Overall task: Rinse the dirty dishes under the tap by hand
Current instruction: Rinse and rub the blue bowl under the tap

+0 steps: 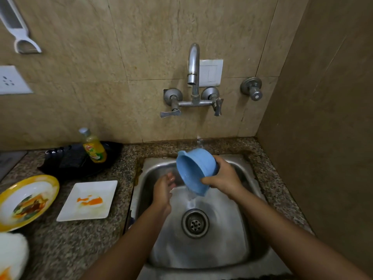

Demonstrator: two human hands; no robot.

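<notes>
The right hand grips a blue bowl by its base, tipped over the sink, with water spilling from its lower rim. The left hand hovers loosely open beside the bowl's mouth, holding nothing. Wet, smooth plastic held one-handed could slip, or splash the speckled granite counter. The basin is brushed steel. A glossy square plate and a yellow-rimmed round plate wait, smeared, on the left.

Both forearms reach forward; right hand grips bowl; left hand empty, fingers relaxed.
</notes>
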